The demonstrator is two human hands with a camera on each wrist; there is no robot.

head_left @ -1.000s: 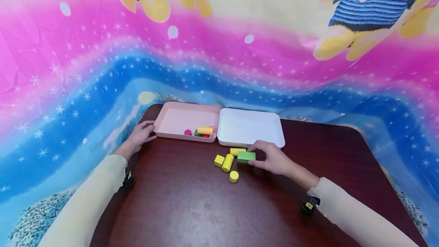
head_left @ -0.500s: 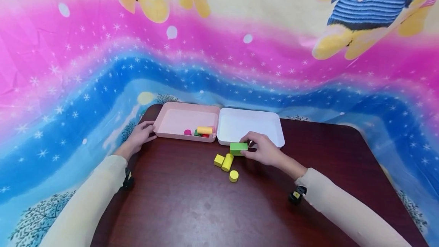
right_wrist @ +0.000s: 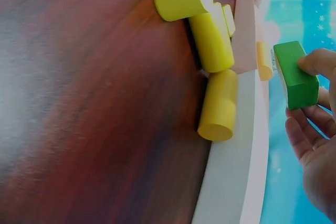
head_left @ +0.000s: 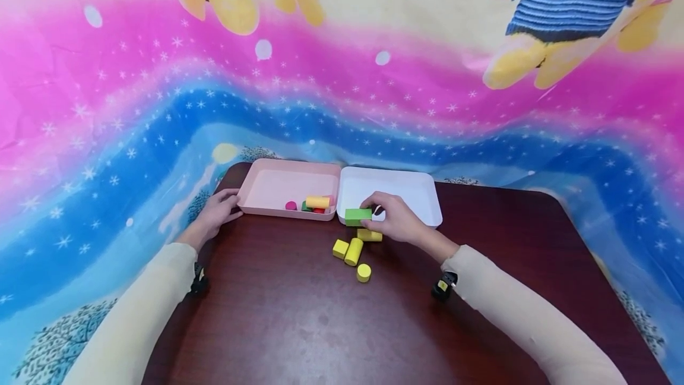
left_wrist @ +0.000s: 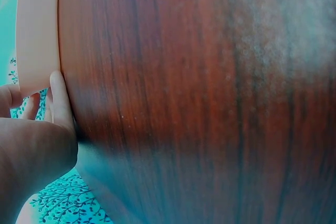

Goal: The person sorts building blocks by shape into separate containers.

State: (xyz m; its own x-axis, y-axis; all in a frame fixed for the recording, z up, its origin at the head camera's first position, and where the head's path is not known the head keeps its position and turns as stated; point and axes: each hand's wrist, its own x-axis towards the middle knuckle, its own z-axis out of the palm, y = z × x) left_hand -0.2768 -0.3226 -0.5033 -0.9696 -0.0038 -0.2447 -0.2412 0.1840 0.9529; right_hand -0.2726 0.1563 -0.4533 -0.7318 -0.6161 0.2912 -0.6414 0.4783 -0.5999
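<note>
My right hand [head_left: 398, 217] pinches a green rectangular block [head_left: 358, 217] between thumb and fingers, overlapping the front rim of the white tray [head_left: 417, 186] in the head view. In the right wrist view the green block [right_wrist: 297, 74] is raised beside that tray. My left hand [head_left: 215, 217] holds the left front corner of the pink tray [head_left: 272, 186], its thumb along the front wall in the left wrist view. Before the trays lie yellow cylinders, one close to the white tray [head_left: 369, 235], another slanted, a yellow cylinder [head_left: 354, 252], and a short yellow cylinder [head_left: 363, 273].
A small yellow cube [head_left: 340, 248] touches the slanted cylinder. Inside the pink tray are an orange-yellow cylinder [head_left: 317, 202], a magenta round piece [head_left: 291, 205] and red and green pieces. The trays stand side by side at the far edge of the dark wooden table [head_left: 299, 314], before a printed cloth.
My right hand has carried the green block left and away from me, from above the yellow cylinders to the white tray's front rim. My left hand stays at the pink tray.
</note>
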